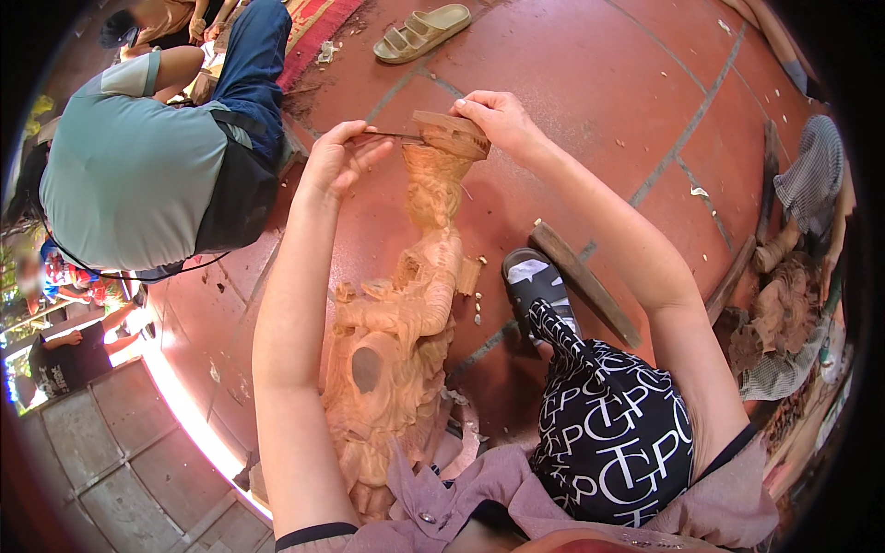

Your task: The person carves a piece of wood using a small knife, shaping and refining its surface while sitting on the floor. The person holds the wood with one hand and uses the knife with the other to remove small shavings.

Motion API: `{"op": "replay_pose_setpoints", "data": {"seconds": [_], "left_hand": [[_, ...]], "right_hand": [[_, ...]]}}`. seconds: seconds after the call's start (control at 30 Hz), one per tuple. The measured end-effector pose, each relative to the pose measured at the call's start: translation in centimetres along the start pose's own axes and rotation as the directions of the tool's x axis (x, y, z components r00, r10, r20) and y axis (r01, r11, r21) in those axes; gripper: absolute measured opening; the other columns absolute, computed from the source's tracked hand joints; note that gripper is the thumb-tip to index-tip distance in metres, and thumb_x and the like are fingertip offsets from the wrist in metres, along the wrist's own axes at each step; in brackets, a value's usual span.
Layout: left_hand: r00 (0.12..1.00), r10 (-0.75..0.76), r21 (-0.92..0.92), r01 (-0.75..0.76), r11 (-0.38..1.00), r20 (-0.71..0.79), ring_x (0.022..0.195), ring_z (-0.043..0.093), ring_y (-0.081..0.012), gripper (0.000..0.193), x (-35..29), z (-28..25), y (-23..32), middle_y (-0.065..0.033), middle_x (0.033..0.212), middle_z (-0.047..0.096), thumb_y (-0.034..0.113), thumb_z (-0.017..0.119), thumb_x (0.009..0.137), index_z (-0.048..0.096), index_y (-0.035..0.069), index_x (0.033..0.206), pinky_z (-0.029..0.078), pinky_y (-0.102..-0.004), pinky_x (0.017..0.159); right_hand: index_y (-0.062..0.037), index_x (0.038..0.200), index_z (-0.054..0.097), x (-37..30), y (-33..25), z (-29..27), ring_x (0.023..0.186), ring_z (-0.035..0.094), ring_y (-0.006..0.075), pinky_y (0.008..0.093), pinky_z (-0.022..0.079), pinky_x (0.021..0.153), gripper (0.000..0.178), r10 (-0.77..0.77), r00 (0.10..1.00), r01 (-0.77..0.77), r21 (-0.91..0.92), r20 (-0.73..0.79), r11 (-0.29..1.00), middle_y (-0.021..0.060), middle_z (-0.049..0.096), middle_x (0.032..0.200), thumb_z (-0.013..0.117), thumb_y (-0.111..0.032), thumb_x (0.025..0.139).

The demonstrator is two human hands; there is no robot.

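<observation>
One carved wooden figure stretches away from me, its near end against a mauve shirt. Just right of it, black-and-white cloth covers a bent leg, with a dark slipper beyond and a wooden bar beside that on the red tiles.

At the figure's far end sits a flat-topped block. My left hand pinches a thin dark tool, its other fingers loosely spread; the tool's tip meets the block's left side. My right hand grips the block's far right edge. I judge the step in hand to be detail work there; the next move calls for a firm right-hand hold and small, controlled tool strokes.

Farther off lie a tan sandal and, to the left, a seated co-worker, back turned.
</observation>
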State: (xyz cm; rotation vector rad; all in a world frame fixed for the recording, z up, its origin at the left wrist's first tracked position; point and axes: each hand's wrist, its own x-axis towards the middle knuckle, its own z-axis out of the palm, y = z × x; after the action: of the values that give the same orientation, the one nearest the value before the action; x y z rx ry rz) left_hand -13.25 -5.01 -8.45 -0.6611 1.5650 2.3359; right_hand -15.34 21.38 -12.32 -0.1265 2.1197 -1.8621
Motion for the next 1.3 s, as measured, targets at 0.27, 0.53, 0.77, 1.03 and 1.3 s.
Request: {"op": "replay_pose_setpoints", "data": {"seconds": [0.27, 0.53, 0.77, 1.03, 1.3], "left_hand": [[0.997, 0.081, 0.127, -0.083, 0.988, 0.021, 0.092, 0.067, -0.0364, 0.01, -1.3, 0.4, 1.3, -0.0178, 0.092, 0.065, 0.007, 0.057, 0.089, 0.059, -0.003, 0.088, 0.058, -0.0468, 0.085], [0.992, 0.111, 0.085, -0.116, 0.99, 0.056, 0.089, 0.068, -0.0359, 0.01, -1.6, 1.5, 1.0, -0.0164, 0.091, 0.063, 0.007, 0.057, 0.088, 0.057, -0.002, 0.091, 0.059, -0.0457, 0.08], [0.978, 0.207, 0.258, -0.192, 0.947, -0.033, 0.083, 0.069, -0.0313, 0.007, -2.7, 1.9, 1.3, -0.0157, 0.086, 0.065, 0.005, 0.058, 0.086, 0.059, -0.002, 0.087, 0.061, -0.0409, 0.074], [0.961, 0.268, 0.399, -0.272, 0.876, 0.066, 0.071, 0.07, -0.0271, 0.005, -3.9, 5.7, 1.3, -0.0128, 0.084, 0.064, 0.003, 0.057, 0.087, 0.058, -0.001, 0.086, 0.061, -0.0371, 0.065], [0.981, 0.195, 0.405, -0.187, 0.895, 0.022, 0.083, 0.07, -0.0263, 0.016, -3.8, 3.5, 2.4, -0.0136, 0.09, 0.064, 0.003, 0.051, 0.088, 0.061, -0.005, 0.097, 0.061, -0.0368, 0.073]], "right_hand": [[-0.0045, 0.092, 0.071, -0.4, -0.3, 0.2, 0.078, 0.058, 0.0087, 0.0267, 0.047, 0.071, 0.025, -0.03, 1.0, 0.029, -0.022, -0.008, 0.999, 0.0004, 0.066, 0.083, 0.056, -0.026, 0.092], [-0.0032, 0.092, 0.07, -0.2, 0.1, 0.5, 0.078, 0.058, 0.0092, 0.0272, 0.047, 0.071, 0.026, -0.069, 0.998, 0.068, -0.035, -0.014, 0.997, 0.0016, 0.067, 0.083, 0.056, -0.025, 0.091], [-0.0061, 0.092, 0.072, -0.1, 0.3, 0.5, 0.076, 0.065, 0.0168, 0.0324, 0.052, 0.069, 0.028, -0.068, 0.997, 0.067, -0.009, -0.034, 0.998, 0.0081, 0.07, 0.083, 0.057, -0.029, 0.085], [-0.0059, 0.091, 0.072, -0.1, 0.6, 0.6, 0.076, 0.065, 0.0172, 0.0324, 0.052, 0.071, 0.028, -0.077, 0.996, 0.077, 0.003, -0.039, 0.997, 0.0089, 0.07, 0.082, 0.056, -0.028, 0.085], [-0.0045, 0.09, 0.07, -0.5, -0.1, 0.4, 0.075, 0.058, 0.0087, 0.0263, 0.047, 0.067, 0.025, -0.086, 0.996, 0.086, -0.008, -0.028, 0.996, 0.001, 0.066, 0.08, 0.053, -0.023, 0.09]]}}
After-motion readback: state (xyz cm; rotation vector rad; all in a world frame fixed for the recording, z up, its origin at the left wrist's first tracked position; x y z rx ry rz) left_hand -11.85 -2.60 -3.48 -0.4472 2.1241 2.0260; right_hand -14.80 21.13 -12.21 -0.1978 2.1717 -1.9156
